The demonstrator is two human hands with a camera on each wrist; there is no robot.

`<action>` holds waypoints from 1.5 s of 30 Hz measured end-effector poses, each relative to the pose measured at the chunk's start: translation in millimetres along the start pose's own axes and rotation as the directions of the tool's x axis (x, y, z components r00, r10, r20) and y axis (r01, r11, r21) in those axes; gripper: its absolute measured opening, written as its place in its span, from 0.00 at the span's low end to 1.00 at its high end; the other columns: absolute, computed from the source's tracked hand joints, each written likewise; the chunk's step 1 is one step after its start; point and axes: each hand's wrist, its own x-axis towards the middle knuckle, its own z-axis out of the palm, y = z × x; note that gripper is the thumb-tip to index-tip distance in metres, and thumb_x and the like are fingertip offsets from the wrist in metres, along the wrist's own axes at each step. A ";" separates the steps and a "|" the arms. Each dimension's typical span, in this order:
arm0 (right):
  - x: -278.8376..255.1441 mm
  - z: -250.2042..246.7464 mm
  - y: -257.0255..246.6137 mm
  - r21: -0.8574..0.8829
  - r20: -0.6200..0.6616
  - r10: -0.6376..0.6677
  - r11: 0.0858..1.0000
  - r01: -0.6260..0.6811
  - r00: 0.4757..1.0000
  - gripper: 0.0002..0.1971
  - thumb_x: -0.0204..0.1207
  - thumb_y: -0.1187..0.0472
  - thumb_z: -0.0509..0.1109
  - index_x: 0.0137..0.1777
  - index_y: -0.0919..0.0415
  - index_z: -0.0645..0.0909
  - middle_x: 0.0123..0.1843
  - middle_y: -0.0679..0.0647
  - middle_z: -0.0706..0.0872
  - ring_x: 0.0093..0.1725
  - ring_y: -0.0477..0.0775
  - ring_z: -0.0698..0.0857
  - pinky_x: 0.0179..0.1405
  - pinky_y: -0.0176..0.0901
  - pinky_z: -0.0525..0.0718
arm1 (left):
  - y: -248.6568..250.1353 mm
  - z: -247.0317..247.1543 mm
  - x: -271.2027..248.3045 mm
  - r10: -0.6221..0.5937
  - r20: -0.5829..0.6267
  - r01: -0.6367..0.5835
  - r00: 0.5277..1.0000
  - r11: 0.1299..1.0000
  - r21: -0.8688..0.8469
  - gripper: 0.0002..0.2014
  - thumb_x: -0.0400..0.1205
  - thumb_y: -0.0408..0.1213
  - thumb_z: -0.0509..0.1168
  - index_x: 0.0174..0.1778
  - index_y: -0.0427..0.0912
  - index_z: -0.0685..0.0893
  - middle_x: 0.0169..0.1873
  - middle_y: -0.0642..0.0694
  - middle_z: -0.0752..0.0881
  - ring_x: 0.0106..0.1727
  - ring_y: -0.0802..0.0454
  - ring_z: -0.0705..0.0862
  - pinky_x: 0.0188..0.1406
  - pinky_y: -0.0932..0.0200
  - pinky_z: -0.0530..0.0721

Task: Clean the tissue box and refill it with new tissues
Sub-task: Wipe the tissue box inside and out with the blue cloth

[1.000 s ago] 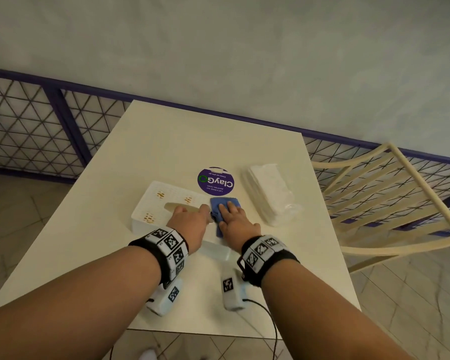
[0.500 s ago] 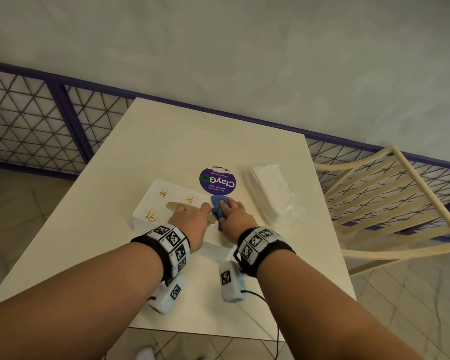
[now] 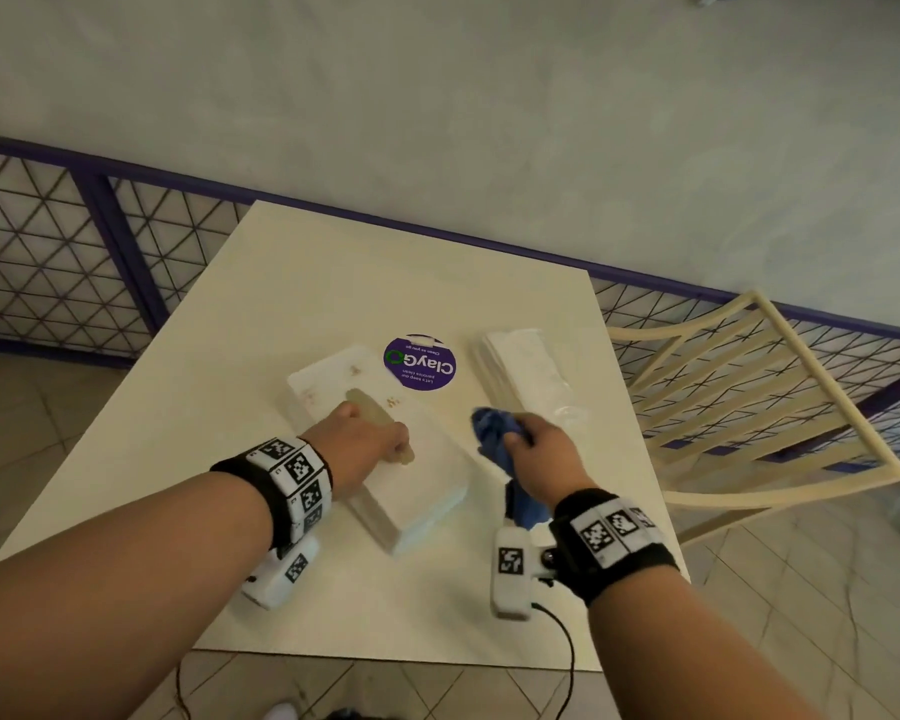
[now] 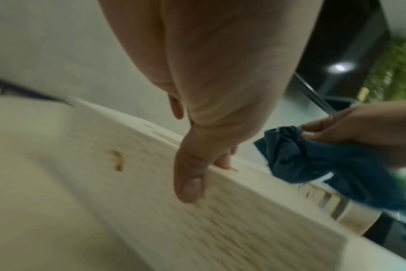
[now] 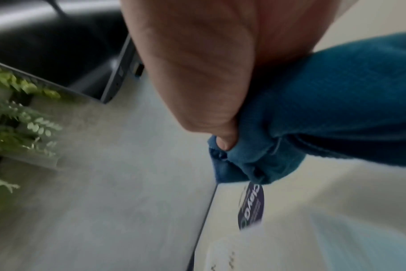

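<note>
Left hand [image 3: 357,443] grips the white tissue box [image 3: 427,475] at its top edge, thumb down the near side and fingers over the top by the oval slot; the box lies on the cream table [image 3: 333,293], left of centre. Right hand [image 3: 546,454], just right of the box and clear of it, clutches a bunched blue cloth [image 3: 492,433] in curled fingers. Beyond: round purple ClayGo sticker [image 3: 420,362]; wrapped pack of white tissues [image 3: 523,368] to its right.

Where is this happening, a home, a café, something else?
Probably a café or shared pantry, not certain. A cream table carries a round purple ClayGo sticker urging people to keep pantries clean, a slatted chair stands beside it, and a purple lattice railing runs behind.
</note>
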 end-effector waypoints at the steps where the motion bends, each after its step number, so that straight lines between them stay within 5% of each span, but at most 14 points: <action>1: 1.0 -6.8 4.7 0.031 -0.051 0.040 0.999 -0.039 0.998 0.15 0.81 0.62 0.61 0.66 0.59 0.78 0.55 0.59 0.87 0.48 0.53 0.80 0.46 0.37 0.72 | -4.4 0.3 -3.0 0.049 -0.022 -0.046 0.999 0.992 0.115 0.20 0.66 0.52 0.63 0.55 0.56 0.75 0.55 0.49 0.79 0.56 0.45 0.78 0.48 0.53 0.80; 6: -1.4 -15.3 -2.2 0.159 -0.136 0.023 0.987 -0.001 0.990 0.14 0.82 0.60 0.62 0.64 0.57 0.81 0.50 0.53 0.86 0.43 0.49 0.81 0.34 0.28 0.73 | -2.3 6.8 -17.7 0.081 0.066 -0.080 0.995 0.997 -0.019 0.29 0.79 0.31 0.54 0.73 0.62 0.65 0.74 0.59 0.70 0.78 0.43 0.64 0.76 0.45 0.64; 9: -2.2 2.7 -23.1 0.200 -0.142 -0.049 0.977 0.077 0.989 0.14 0.83 0.58 0.60 0.66 0.52 0.80 0.50 0.51 0.87 0.42 0.43 0.82 0.39 0.29 0.75 | 17.0 15.3 -23.1 0.032 0.081 -0.037 0.996 0.997 0.065 0.23 0.80 0.51 0.59 0.71 0.49 0.70 0.72 0.50 0.73 0.69 0.50 0.75 0.77 0.43 0.53; 11: -2.0 27.4 -34.4 0.186 -0.066 -0.090 0.977 0.100 0.994 0.17 0.83 0.56 0.60 0.71 0.52 0.77 0.59 0.54 0.86 0.53 0.50 0.83 0.52 0.36 0.75 | 27.2 19.1 -24.6 -0.039 0.078 0.034 0.996 0.997 0.064 0.29 0.77 0.59 0.61 0.70 0.47 0.71 0.68 0.46 0.78 0.68 0.50 0.76 0.76 0.44 0.50; 13: -5.1 63.0 -34.5 0.047 0.157 -0.146 0.989 0.140 0.977 0.23 0.83 0.57 0.60 0.78 0.54 0.68 0.76 0.57 0.75 0.74 0.56 0.74 0.69 0.43 0.71 | 30.1 22.0 -24.5 -0.081 0.049 0.080 0.995 0.996 0.031 0.28 0.77 0.58 0.63 0.69 0.47 0.73 0.67 0.46 0.80 0.73 0.51 0.72 0.76 0.44 0.49; 15: -11.7 94.6 -25.8 -0.193 0.393 -0.135 0.955 0.225 0.910 0.28 0.85 0.55 0.56 0.83 0.52 0.53 0.86 0.53 0.52 0.85 0.57 0.50 0.80 0.54 0.61 | 30.5 22.4 -28.3 -0.106 0.055 0.107 0.993 0.994 -0.009 0.25 0.78 0.57 0.63 0.68 0.50 0.74 0.69 0.48 0.78 0.77 0.54 0.66 0.77 0.44 0.47; 18: 5.0 101.8 -17.7 -0.331 0.392 -0.096 0.913 0.238 0.915 0.28 0.86 0.50 0.50 0.84 0.46 0.45 0.86 0.46 0.40 0.85 0.52 0.39 0.80 0.62 0.59 | 25.9 23.1 -27.7 -0.114 0.049 0.117 0.992 0.991 -0.062 0.28 0.76 0.57 0.65 0.71 0.51 0.72 0.69 0.44 0.78 0.74 0.51 0.72 0.78 0.45 0.49; 24: 61.0 94.5 -35.5 -0.456 0.385 -0.036 0.861 0.224 0.922 0.29 0.87 0.54 0.49 0.84 0.57 0.44 0.86 0.55 0.40 0.85 0.59 0.39 0.82 0.59 0.50 | 27.9 26.1 -33.9 -0.108 0.005 0.108 0.994 0.991 -0.078 0.28 0.79 0.48 0.65 0.74 0.43 0.68 0.78 0.41 0.63 0.71 0.47 0.75 0.77 0.44 0.51; 26: 46.2 105.7 -27.9 -0.510 0.414 -0.067 0.809 0.292 0.908 0.29 0.87 0.54 0.49 0.84 0.63 0.47 0.86 0.60 0.45 0.85 0.63 0.43 0.83 0.57 0.51 | 30.9 29.2 -35.8 -0.116 -0.015 0.114 0.993 0.991 -0.072 0.26 0.80 0.47 0.64 0.72 0.40 0.70 0.82 0.41 0.53 0.73 0.49 0.72 0.78 0.44 0.49; 29: -5.2 115.9 -17.5 -0.565 0.453 -0.149 0.715 0.413 0.879 0.28 0.87 0.53 0.47 0.83 0.65 0.51 0.85 0.63 0.51 0.84 0.65 0.48 0.83 0.56 0.50 | 31.2 29.9 -34.3 -0.115 -0.033 0.110 0.993 0.986 -0.124 0.26 0.80 0.48 0.63 0.73 0.44 0.70 0.82 0.46 0.56 0.76 0.56 0.67 0.79 0.45 0.46; 33: -3.2 104.0 -22.7 -0.545 0.484 -0.134 0.727 0.418 0.865 0.29 0.87 0.54 0.49 0.84 0.64 0.49 0.86 0.59 0.47 0.84 0.63 0.43 0.83 0.55 0.49 | 33.6 27.0 -32.1 -0.125 -0.013 0.123 0.992 0.987 -0.107 0.28 0.80 0.48 0.64 0.74 0.40 0.68 0.83 0.38 0.52 0.81 0.48 0.59 0.80 0.49 0.50; 36: 45.5 94.2 -33.0 -0.461 0.384 -0.067 0.850 0.254 0.921 0.30 0.86 0.53 0.51 0.84 0.60 0.46 0.86 0.59 0.44 0.85 0.62 0.45 0.83 0.54 0.51 | 36.4 23.2 -30.8 -0.150 0.049 0.153 0.987 0.986 -0.065 0.29 0.80 0.48 0.64 0.73 0.36 0.68 0.82 0.33 0.49 0.78 0.39 0.62 0.79 0.49 0.56; 39: 66.7 89.8 -42.8 -0.486 0.397 -0.017 0.844 0.226 0.918 0.30 0.86 0.54 0.51 0.84 0.60 0.44 0.86 0.59 0.41 0.84 0.63 0.43 0.83 0.55 0.53 | 35.6 20.9 -30.6 -0.162 0.071 0.168 0.984 0.982 -0.086 0.31 0.79 0.51 0.65 0.73 0.36 0.67 0.82 0.34 0.48 0.77 0.38 0.65 0.77 0.50 0.59; 45: -13.0 95.0 -37.2 -0.412 0.461 -0.103 0.855 0.315 0.881 0.29 0.86 0.58 0.53 0.84 0.61 0.49 0.86 0.59 0.45 0.85 0.64 0.43 0.82 0.52 0.50 | 30.3 20.8 -34.1 -0.186 0.040 0.190 0.982 0.970 -0.152 0.34 0.78 0.54 0.66 0.74 0.39 0.65 0.83 0.38 0.50 0.77 0.40 0.65 0.76 0.52 0.58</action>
